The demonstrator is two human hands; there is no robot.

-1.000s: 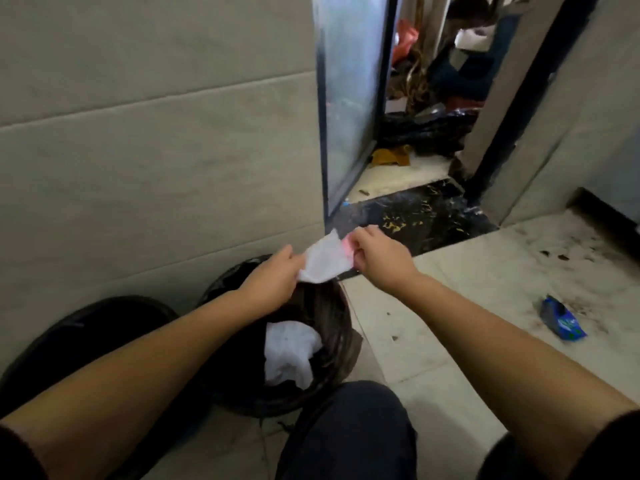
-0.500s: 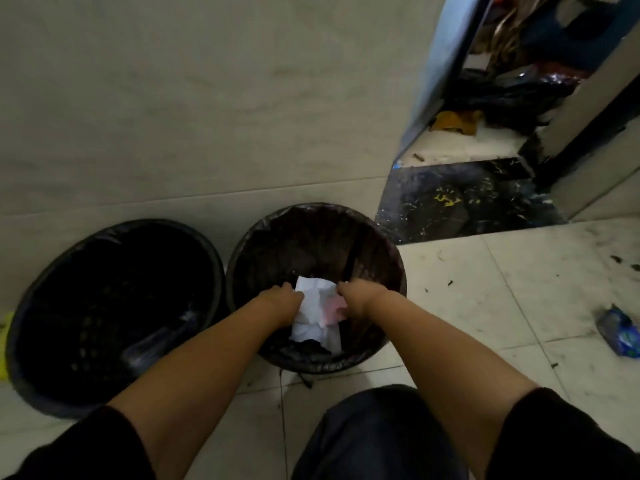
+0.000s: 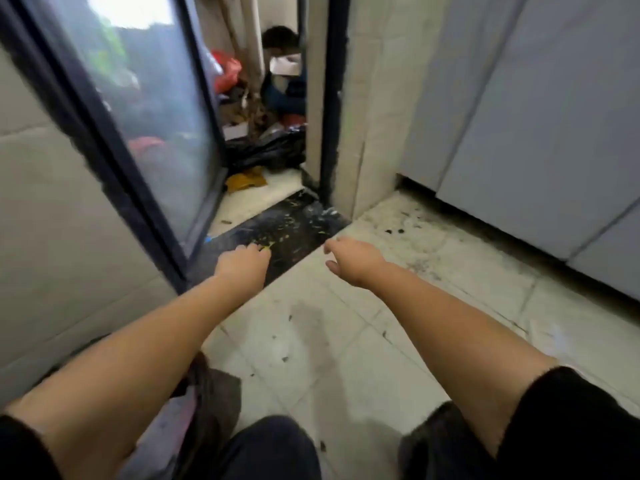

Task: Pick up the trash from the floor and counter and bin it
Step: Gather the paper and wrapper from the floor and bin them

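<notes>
Head view, the only one: we reach both bare forearms forward over the pale tiled floor (image 3: 346,341), black sleeves showing at the lower corners. Our left hand (image 3: 242,263) hovers above the dark speckled stone threshold strip (image 3: 294,233), fingers curled loosely downward and holding nothing. Our right hand (image 3: 353,259) hangs above the tile just beside that strip, fingers relaxed and slightly parted, likewise holding nothing. Small dark crumbs and specks (image 3: 393,231) lie scattered on the tile near the white wall corner (image 3: 360,133), and yellow flecks dot the threshold strip close to our left fingertips. The black-lined waste bin (image 3: 207,403) shows only as a dark edge at the lower left, partly hidden under our left forearm, with something pale pink visible inside; we cannot tell what it is. A black-framed glass sliding door (image 3: 138,116) stands to the left, and beyond the opening sit a crumpled yellow item (image 3: 246,180), a black plastic bag (image 3: 273,150) and red clutter. Pale grey cabinet fronts (image 3: 536,116) run along the right. Our dark trouser knees fill the bottom edge.
</notes>
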